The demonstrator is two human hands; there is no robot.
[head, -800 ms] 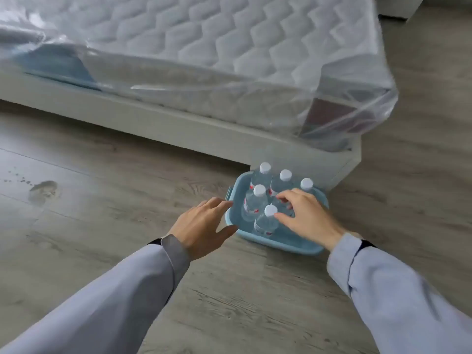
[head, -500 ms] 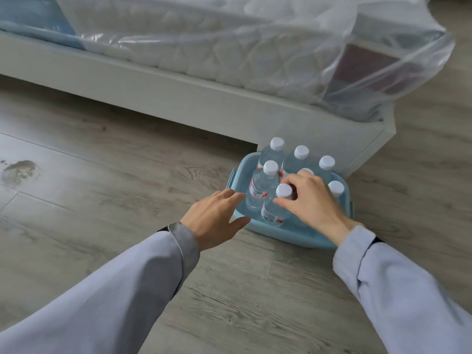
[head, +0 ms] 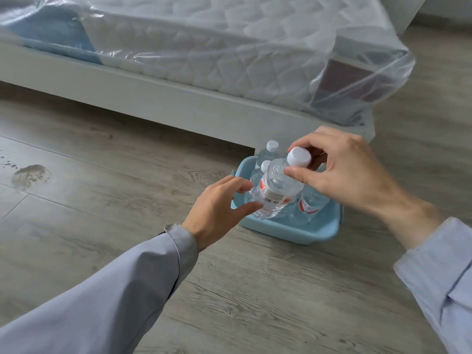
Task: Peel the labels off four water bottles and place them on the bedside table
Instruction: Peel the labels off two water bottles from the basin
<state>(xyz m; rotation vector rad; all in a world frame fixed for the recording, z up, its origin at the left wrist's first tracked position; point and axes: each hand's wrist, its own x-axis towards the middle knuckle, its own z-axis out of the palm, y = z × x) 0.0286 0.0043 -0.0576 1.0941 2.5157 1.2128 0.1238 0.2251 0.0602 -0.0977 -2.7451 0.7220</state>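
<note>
The right hand [head: 342,172] pinches a water bottle [head: 277,185] by its neck, just under the white cap [head: 298,156]. The left hand [head: 219,208] holds the lower part between thumb and fingers. The water bottle is up in the air, tilted, over a blue tub [head: 293,233] on the floor [head: 127,175]. Its label [head: 272,196] is red and white with a bar code, but the words are too small to read. The other bottles [head: 309,205] stand in the tub, partly hidden, so I cannot count them. Behind is a bed [head: 153,95].
</note>
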